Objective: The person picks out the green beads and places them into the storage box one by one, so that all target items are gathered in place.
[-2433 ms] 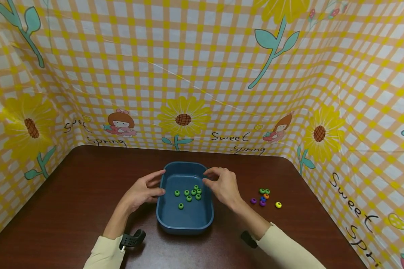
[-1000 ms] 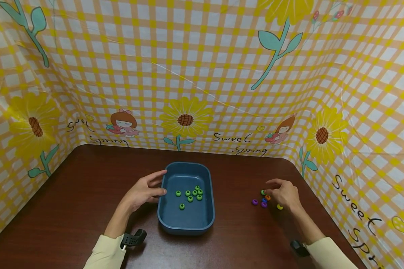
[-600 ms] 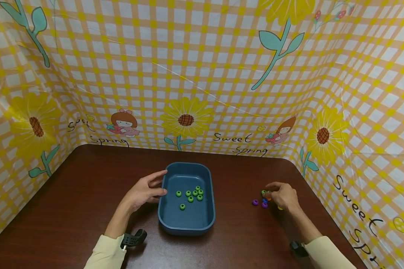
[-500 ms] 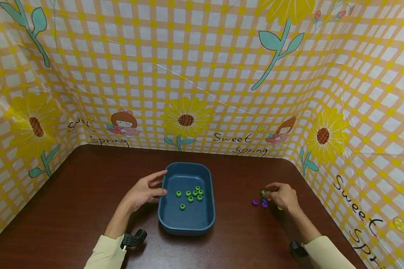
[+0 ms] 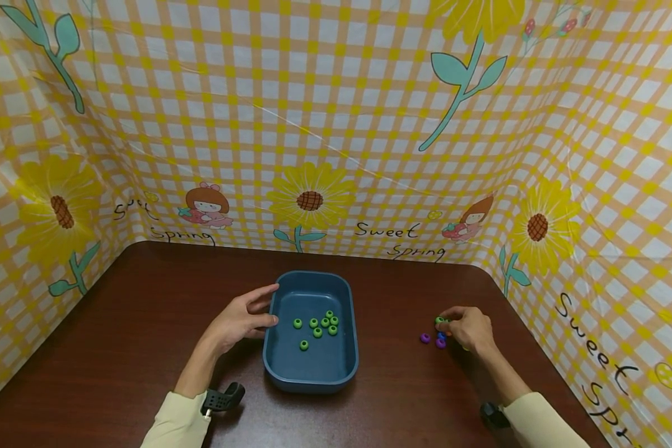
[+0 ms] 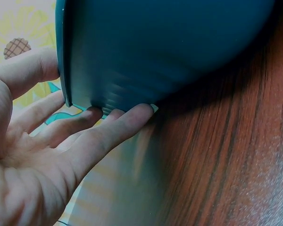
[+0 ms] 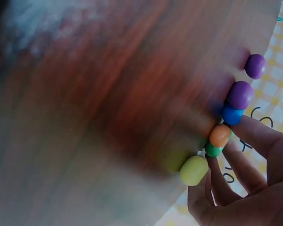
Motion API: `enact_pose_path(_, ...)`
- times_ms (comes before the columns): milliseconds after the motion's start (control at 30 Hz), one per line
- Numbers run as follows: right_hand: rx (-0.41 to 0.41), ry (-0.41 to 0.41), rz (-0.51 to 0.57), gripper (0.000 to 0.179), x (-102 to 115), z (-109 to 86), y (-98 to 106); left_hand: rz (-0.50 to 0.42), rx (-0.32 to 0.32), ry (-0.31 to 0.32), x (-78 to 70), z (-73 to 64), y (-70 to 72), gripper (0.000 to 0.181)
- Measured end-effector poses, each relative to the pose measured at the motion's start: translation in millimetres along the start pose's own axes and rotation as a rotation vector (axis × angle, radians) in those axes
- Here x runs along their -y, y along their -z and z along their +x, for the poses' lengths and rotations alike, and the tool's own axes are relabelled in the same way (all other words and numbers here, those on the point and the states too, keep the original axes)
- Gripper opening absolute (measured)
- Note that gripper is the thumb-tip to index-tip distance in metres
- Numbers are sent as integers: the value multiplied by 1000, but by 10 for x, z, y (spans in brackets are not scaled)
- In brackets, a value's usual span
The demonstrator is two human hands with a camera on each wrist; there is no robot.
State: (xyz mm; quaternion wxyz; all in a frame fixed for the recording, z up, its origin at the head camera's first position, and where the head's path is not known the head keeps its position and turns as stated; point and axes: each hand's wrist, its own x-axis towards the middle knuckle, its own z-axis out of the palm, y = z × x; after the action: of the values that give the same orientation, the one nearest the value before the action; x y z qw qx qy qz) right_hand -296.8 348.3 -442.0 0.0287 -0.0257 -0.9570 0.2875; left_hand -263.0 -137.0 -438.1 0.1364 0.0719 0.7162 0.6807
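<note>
Beside the blue plastic bin, my left hand touches its left side, the thumb and fingers fairly straight against the rim and outer wall. Several green beads lie on the bin's floor. Over at the right, my right hand pinches a green bead between thumb and fingers, partly hidden behind an orange bead. Another green bead shows at the fingertips. Close by are a blue bead, two purple beads and a yellow bead.
The dark brown wooden table carries the bin and the loose beads. A checkered cloth with sunflowers hangs along the back and both sides. Each wrist wears a black strap.
My right hand has gone from the bin's right rim to the loose beads on the right and closed its fingertips round a green one. My left hand stays at the bin.
</note>
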Motion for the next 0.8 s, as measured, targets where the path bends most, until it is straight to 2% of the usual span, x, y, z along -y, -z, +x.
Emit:
enact_pose_path(233, -80, 42, -15, 24, 77, -15, 12, 0, -3, 3, 5, 5, -2, 72)
enact_pose_path(500, -142, 113, 57, 23, 319, -50, -14, 0, -1, 1, 9, 5, 5, 71)
enact_pose_path(800, -145, 162, 62, 23, 595, -85, -111, 2, 11, -5, 11, 11, 12, 73)
